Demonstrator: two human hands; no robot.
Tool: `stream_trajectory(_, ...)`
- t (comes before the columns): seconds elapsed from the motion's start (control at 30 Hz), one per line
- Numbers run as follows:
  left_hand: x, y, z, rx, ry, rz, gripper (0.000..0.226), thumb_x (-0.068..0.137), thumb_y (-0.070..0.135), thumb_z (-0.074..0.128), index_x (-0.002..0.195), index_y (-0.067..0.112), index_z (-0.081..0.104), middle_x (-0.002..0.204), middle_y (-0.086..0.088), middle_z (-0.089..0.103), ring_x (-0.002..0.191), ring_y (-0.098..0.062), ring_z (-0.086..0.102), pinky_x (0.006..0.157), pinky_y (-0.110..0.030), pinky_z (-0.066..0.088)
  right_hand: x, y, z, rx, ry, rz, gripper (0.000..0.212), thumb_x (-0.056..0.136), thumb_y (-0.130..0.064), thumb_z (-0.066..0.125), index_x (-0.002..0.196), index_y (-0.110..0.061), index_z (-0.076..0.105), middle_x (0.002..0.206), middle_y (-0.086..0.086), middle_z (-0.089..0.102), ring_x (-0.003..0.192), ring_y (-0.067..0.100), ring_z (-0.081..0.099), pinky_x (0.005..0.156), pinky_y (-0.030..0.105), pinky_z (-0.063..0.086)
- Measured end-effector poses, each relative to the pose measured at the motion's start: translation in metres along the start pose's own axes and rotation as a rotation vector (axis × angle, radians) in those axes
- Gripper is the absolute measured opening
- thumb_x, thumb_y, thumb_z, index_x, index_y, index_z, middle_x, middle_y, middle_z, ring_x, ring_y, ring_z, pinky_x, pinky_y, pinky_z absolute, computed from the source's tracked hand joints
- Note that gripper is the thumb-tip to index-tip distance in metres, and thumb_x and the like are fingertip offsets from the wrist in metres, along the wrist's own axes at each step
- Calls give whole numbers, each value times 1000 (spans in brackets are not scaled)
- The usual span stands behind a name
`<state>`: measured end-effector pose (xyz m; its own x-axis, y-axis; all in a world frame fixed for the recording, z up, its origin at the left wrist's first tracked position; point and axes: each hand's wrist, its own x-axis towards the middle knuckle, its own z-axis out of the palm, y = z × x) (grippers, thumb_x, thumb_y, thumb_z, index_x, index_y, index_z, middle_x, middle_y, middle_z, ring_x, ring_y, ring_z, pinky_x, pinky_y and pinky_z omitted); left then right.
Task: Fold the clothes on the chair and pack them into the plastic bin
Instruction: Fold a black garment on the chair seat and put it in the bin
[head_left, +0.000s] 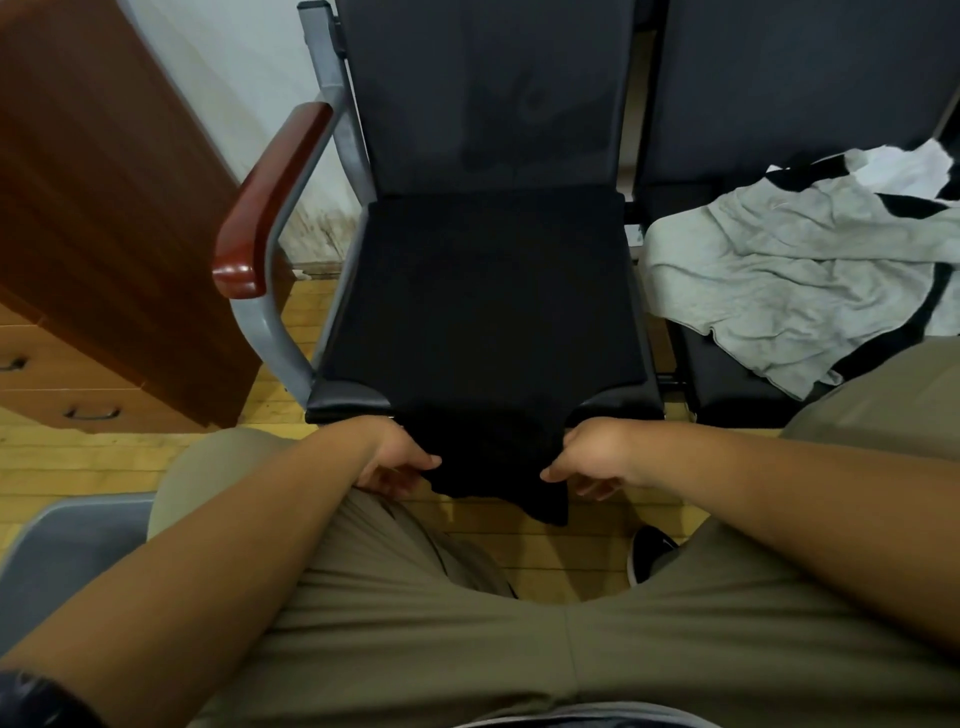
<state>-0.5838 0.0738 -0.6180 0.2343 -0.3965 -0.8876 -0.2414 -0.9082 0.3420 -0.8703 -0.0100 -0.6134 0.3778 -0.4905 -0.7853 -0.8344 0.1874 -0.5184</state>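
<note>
A black garment (483, 322) lies spread flat over the seat of the black chair (488, 104), and its near end hangs over the seat's front edge. My left hand (395, 462) pinches the left side of that hanging end. My right hand (587, 462) pinches the right side. Both hands sit just below the seat's front edge, above my knees. On the neighbouring seat to the right lies a heap of clothes (789, 280): a crumpled grey garment over black and white pieces. A grey plastic bin (62, 545) shows at the lower left, partly hidden by my left arm.
A brown wooden cabinet with drawers (104, 234) stands at the left, close to the chair's reddish armrest (270, 197). The floor (78, 457) is light wood. My legs in khaki trousers fill the foreground, with a black shoe (649, 551) between them.
</note>
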Motion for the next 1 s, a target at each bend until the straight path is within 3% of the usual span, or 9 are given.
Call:
stream_trajectory(0.17,-22,3,-11,116,-25,127,43,88,15,87,125,10,67,121,-13,74,112,-28,72,98,-42,60,-15,-13,-4,-76,53,-30,26,89,-29,85,104,-17,68,108,4,71,94,22,71,74,34,60)
stream_trajectory(0.27,-38,5,-21,41,-9,184,37,88,6,84,122,7,69,120,-15,75,114,-28,72,106,-45,56,-27,-20,-9,-43,70,-48,34,95,-27,80,121,-14,64,111,5,68,100,22,70,78,32,58)
stream_trajectory(0.3,-43,6,-25,-8,-10,203,31,90,3,82,118,7,69,119,-16,76,114,-29,72,108,-45,55,-30,-23,-10,-16,76,-50,33,96,-25,78,123,-15,62,108,6,68,104,24,71,80,33,58)
stream_trajectory(0.37,-51,9,-32,-57,14,248,27,89,4,83,112,7,68,118,-17,76,112,-28,74,104,-42,57,-39,-31,-15,-52,122,-76,19,97,-26,76,102,-13,64,98,9,69,101,27,73,74,31,55)
stream_trajectory(0.43,-58,12,-36,-32,69,301,34,87,12,87,114,8,68,116,-15,77,106,-23,76,100,-39,60,-48,-42,-24,-109,171,-111,24,98,-29,74,87,-11,64,88,10,71,88,27,73,64,29,51)
stream_trajectory(0.53,-75,24,-40,-127,98,394,22,90,12,83,108,15,71,107,-8,81,105,-22,77,105,-41,56,-60,-61,-42,-100,256,-160,24,98,-28,72,83,-12,62,81,12,73,77,25,74,58,28,49)
stream_trajectory(0.67,-82,55,-58,-270,102,447,63,85,10,86,142,8,59,118,-7,78,111,-23,75,103,-44,57,-58,-89,-69,-10,365,-202,14,96,-24,70,92,-14,62,93,13,78,88,29,78,69,35,57)
stream_trajectory(0.77,-80,88,-68,-357,193,449,76,83,-1,85,149,10,48,122,-12,73,117,-29,70,101,-48,57,-46,-113,-93,110,414,-198,20,99,-24,70,110,-16,55,102,11,71,90,24,76,88,41,64)
stream_trajectory(1.0,-43,134,-66,-260,281,405,54,93,-2,75,141,12,57,131,-16,66,125,-30,63,98,-44,57,11,-132,-119,228,408,-146,25,100,-24,70,119,-13,58,109,9,66,98,24,71,91,43,63)
